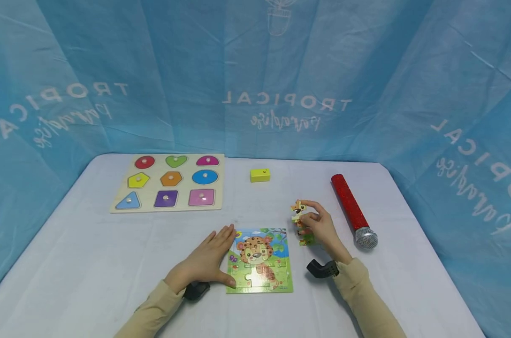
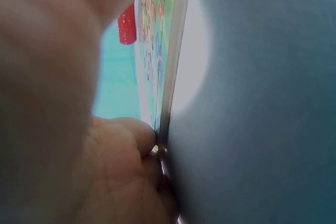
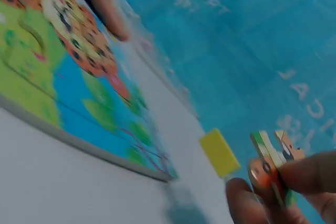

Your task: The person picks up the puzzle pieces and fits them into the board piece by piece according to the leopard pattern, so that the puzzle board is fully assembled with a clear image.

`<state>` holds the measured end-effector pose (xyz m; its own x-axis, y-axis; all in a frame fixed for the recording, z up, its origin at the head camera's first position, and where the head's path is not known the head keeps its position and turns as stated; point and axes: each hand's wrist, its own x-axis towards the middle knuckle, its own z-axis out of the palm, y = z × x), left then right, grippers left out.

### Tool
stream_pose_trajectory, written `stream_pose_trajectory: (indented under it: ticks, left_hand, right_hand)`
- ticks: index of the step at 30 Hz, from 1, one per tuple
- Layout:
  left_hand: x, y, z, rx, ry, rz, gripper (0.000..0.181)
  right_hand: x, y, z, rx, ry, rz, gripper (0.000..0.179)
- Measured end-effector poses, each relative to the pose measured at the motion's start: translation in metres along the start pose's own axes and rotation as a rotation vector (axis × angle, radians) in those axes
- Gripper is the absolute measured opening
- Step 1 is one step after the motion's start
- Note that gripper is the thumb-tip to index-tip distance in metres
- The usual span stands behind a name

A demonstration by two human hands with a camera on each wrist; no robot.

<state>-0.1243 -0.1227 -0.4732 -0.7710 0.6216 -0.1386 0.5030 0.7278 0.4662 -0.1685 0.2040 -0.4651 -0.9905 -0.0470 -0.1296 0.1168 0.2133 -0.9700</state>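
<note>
A square jigsaw puzzle (image 1: 259, 256) with a spotted leopard cub picture lies flat on the table, its lower middle pale and shiny. My left hand (image 1: 210, 256) rests along its left side, fingers stretched toward the upper corner and thumb near the lower one. In the left wrist view, that hand (image 2: 123, 171) touches the board's edge. Right of the board, my right hand (image 1: 323, 230) pinches small jigsaw pieces (image 1: 298, 208) between thumb and fingers. Orange, white and green show on the pieces (image 3: 270, 156) in the right wrist view; their exact number is hard to tell.
A wooden shape board (image 1: 218, 203) with several knobbed shapes lies at the back left. Near the back middle sits a yellow block (image 1: 260, 175). A red microphone (image 1: 350, 204) with a silver head lies right of my right hand. Blue printed cloth (image 1: 255, 70) surrounds the white table.
</note>
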Motion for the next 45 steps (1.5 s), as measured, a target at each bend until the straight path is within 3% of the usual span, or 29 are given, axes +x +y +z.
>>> stream_pose_trajectory:
  ticks: [5,12,16,29,33,39,45]
  left_hand:
    - [-0.001,0.001,-0.001,-0.003,0.001,0.008,0.127]
    - [-0.001,0.001,0.0,0.004,0.003,0.014,0.126]
    - [-0.001,0.0,0.0,0.001,0.003,0.019,0.126]
    - [-0.003,0.001,-0.004,-0.006,-0.013,0.001,0.126]
    - [-0.002,0.001,-0.005,-0.01,-0.01,-0.001,0.127]
    - [-0.002,0.0,-0.004,-0.004,-0.008,0.005,0.127]
    - [-0.001,0.0,-0.001,0.002,-0.007,0.014,0.127]
  right_hand:
    - [-0.009,-0.001,0.029,-0.136,-0.11,-0.003,0.027]
    - [-0.027,-0.003,0.056,-0.139,-0.414,-0.087,0.018]
    - [-0.031,0.0,0.062,-0.216,-0.491,-0.095,0.017]
    - [-0.042,0.0,0.078,-0.569,-0.359,-0.291,0.019]
    - [-0.045,-0.003,0.081,-0.631,-0.33,-0.314,0.021]
    - [-0.042,-0.001,0.079,-0.602,-0.332,-0.321,0.022]
    - [-0.036,0.006,0.058,-0.314,-0.403,-0.287,0.042]
